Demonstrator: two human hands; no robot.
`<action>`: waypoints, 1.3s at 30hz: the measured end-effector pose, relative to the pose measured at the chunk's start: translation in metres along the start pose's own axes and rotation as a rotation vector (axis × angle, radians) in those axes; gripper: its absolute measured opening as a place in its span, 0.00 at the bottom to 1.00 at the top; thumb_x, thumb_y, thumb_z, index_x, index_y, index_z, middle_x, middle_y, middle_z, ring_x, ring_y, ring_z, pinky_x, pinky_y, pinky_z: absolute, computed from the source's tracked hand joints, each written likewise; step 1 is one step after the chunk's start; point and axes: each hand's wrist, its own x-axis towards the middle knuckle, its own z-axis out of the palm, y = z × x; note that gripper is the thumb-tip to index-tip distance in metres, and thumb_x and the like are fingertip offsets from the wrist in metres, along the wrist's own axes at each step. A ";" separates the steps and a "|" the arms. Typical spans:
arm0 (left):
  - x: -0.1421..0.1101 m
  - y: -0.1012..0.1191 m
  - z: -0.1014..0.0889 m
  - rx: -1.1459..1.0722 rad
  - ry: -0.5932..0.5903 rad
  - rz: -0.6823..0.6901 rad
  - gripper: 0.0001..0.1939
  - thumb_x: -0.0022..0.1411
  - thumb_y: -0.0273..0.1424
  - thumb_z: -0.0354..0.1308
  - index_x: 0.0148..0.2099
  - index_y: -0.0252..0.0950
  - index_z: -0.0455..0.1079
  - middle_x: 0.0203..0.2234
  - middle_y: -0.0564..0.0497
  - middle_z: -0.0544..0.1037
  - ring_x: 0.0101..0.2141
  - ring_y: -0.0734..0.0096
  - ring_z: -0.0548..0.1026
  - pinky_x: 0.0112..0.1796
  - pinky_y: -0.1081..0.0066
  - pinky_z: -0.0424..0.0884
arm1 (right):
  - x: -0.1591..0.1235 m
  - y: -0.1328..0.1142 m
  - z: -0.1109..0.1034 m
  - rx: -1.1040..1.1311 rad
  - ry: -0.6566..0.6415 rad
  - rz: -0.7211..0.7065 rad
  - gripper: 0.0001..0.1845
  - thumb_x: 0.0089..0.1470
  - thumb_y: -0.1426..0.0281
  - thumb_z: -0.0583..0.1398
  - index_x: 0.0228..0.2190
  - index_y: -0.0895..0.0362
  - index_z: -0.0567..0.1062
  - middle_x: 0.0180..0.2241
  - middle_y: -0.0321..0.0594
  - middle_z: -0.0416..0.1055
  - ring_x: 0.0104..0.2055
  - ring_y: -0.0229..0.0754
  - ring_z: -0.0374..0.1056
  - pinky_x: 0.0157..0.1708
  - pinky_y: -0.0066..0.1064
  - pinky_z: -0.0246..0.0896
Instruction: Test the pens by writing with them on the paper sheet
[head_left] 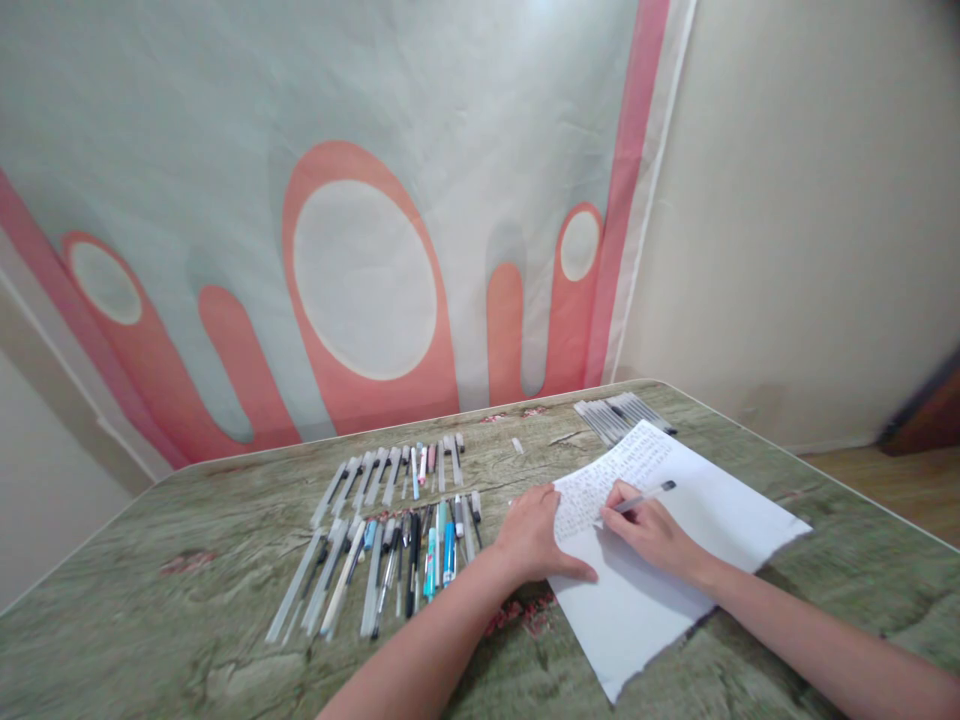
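Forearms (427,635) come in from the bottom and bottom right, both bare, over a table (120,600) with a greenish weathered-wood look. Sheet of white paper (637,605) sits at an angle under them, near edge kinda ragged. Left hand (529,535) is spread on the paper's left side, thumb stuck out across the blank bit. Right hand (649,535) is pinching a clear pen (646,494), dark end up, writing end down by the bottom lines of the handwriting (592,500); can't tell if it's actually touching. Left of the hands there's a front row of pens (413,565), mostly clear ones plus a few blue and teal, and just past it a back row (422,465) with a pink one in it. Further back there's a little whitish piece (517,446), then another bunch of clear pens (611,422) just beyond the paper's far corner. Behind everything: a grey backdrop (360,280) with orange-red rounded shapes, plus a plain beige wall (787,220) on the right.
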 end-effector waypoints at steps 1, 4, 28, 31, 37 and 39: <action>0.000 0.000 0.000 -0.015 0.003 -0.005 0.48 0.25 0.50 0.65 0.51 0.38 0.62 0.53 0.39 0.62 0.53 0.47 0.57 0.52 0.57 0.48 | 0.000 -0.001 0.000 0.003 0.001 -0.009 0.08 0.49 0.66 0.53 0.21 0.55 0.64 0.20 0.32 0.63 0.25 0.38 0.61 0.27 0.29 0.54; -0.001 0.001 0.000 -0.035 0.005 -0.020 0.47 0.24 0.50 0.65 0.51 0.39 0.62 0.53 0.40 0.62 0.53 0.48 0.57 0.52 0.58 0.48 | -0.001 -0.002 0.001 0.014 -0.009 -0.024 0.08 0.49 0.66 0.53 0.21 0.55 0.64 0.20 0.33 0.63 0.25 0.38 0.60 0.26 0.29 0.54; 0.000 -0.004 0.003 0.178 -0.025 0.038 0.50 0.29 0.56 0.60 0.54 0.35 0.59 0.53 0.38 0.61 0.53 0.47 0.57 0.51 0.57 0.52 | 0.000 0.002 0.004 -0.010 -0.018 -0.037 0.08 0.50 0.67 0.53 0.21 0.55 0.62 0.20 0.33 0.61 0.24 0.38 0.59 0.25 0.29 0.52; 0.000 -0.003 0.002 0.242 -0.083 0.014 0.53 0.29 0.59 0.57 0.56 0.34 0.56 0.54 0.39 0.59 0.54 0.49 0.56 0.52 0.58 0.51 | 0.000 0.003 0.004 0.006 -0.018 -0.035 0.08 0.49 0.68 0.53 0.21 0.56 0.62 0.20 0.32 0.61 0.24 0.37 0.59 0.25 0.29 0.52; 0.000 -0.001 0.001 0.310 -0.118 -0.005 0.54 0.29 0.60 0.55 0.56 0.34 0.54 0.55 0.40 0.57 0.54 0.52 0.54 0.52 0.59 0.50 | 0.006 0.010 0.002 0.228 0.059 0.099 0.09 0.47 0.66 0.55 0.20 0.57 0.64 0.18 0.30 0.60 0.22 0.34 0.56 0.24 0.26 0.52; -0.001 -0.001 0.001 0.301 -0.110 0.001 0.54 0.29 0.60 0.55 0.56 0.34 0.55 0.55 0.40 0.58 0.54 0.51 0.55 0.52 0.58 0.50 | 0.010 0.013 -0.001 0.426 0.055 0.201 0.09 0.47 0.66 0.56 0.20 0.57 0.64 0.17 0.30 0.59 0.21 0.32 0.55 0.22 0.25 0.52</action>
